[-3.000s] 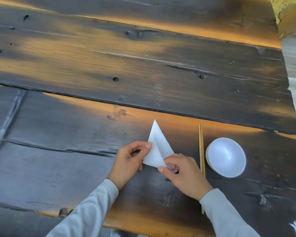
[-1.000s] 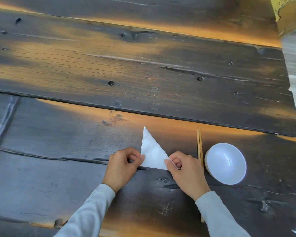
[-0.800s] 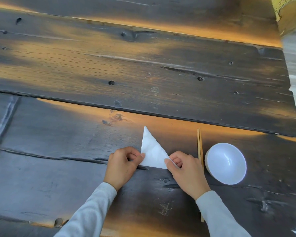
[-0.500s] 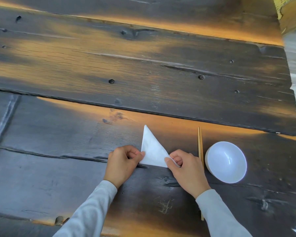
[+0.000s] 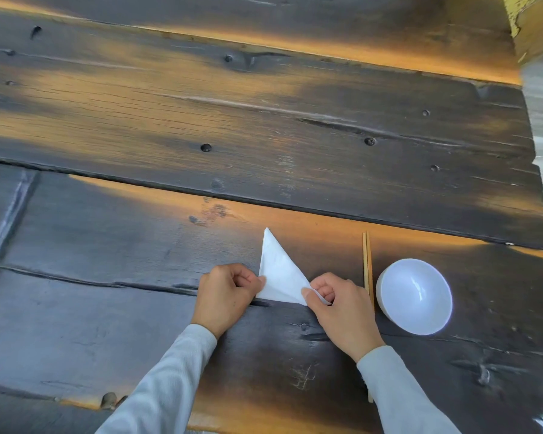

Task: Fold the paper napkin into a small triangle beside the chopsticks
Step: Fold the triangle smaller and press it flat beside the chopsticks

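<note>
Napkin (image 5: 279,277) lies flat on table (image 5: 264,126), white, folded into triangle, sharp tip pointing to 12 o'clock, long base edge running along the near side. Sits at 9 o'clock of chopsticks (image 5: 367,264), near but not touching, a strip of bare wood between them.

Left hand (image 5: 224,296) at 9 o'clock of napkin, fingers curled in, thumb and forefinger pinching the napkin's near-left corner; grip closed on the paper. Right hand (image 5: 342,311) at 5 o'clock of napkin, thumb on top of the near-right corner, curled fingers under or behind it; a small flap of paper shows between thumb and fingers, so grip clamps the napkin there too. Both wrists in light grey sleeves coming in from 6 o'clock.

Chopsticks are a wooden pair lying side by side, touching each other, aligned 12 to 6 o'clock; middle stretch hidden behind right hand and sleeve, near tip shows again beside the sleeve. Bowl (image 5: 414,296), white, round, upright, nothing visible inside, stands at 3 o'clock of chopsticks, just beside them; cannot tell if rim touches.

Table is dark weathered planks with orange patches, knots, nail heads and cracks. Yellowish object at far right corner, cut off by frame edge, unclear what it is.
</note>
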